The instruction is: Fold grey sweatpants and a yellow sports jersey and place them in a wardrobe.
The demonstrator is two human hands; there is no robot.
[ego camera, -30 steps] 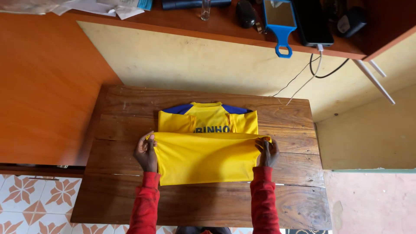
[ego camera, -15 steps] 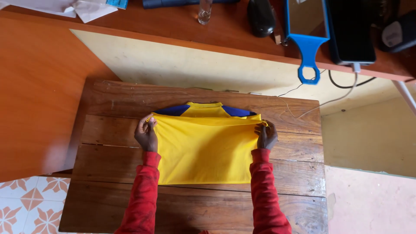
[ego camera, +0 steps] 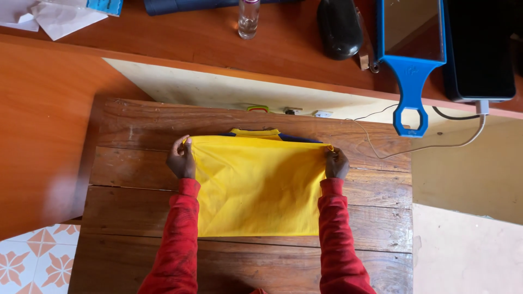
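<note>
At the centre of the wooden table point(ego camera: 120, 163) lies a yellow shirt point(ego camera: 256, 185), folded over on itself so that its plain lower panel covers nearly all of the upper part; only a strip of yellow collar and blue shoulder trim shows at the table's far side of the fold. Left hand point(ego camera: 181, 159) grips the folded edge at its left corner, fingers closed in a pinch on the cloth. Right hand point(ego camera: 336, 163) holds the opposite corner likewise, fingers curled shut on the fabric. Both red sleeves point(ego camera: 180, 239) run from the table's near edge to the hands.

Assessment: the garment appears light, thin and wholly limp, with a smooth, somewhat slick weave. It will sag wherever unsupported and offers no stiffness, so hold is best taken at two corners of an edge, kept taut between them, as at present. Breakage risk nil; creasing and slipping are the likely faults.

Beyond the table's far edge, on an orange-brown desk point(ego camera: 207, 38): a small clear bottle point(ego camera: 249, 18), a black object point(ego camera: 340, 28), a blue-framed hand mirror point(ego camera: 411, 49), a dark device point(ego camera: 480, 49) with white cable point(ego camera: 430, 148), and papers point(ego camera: 54, 13)
</note>
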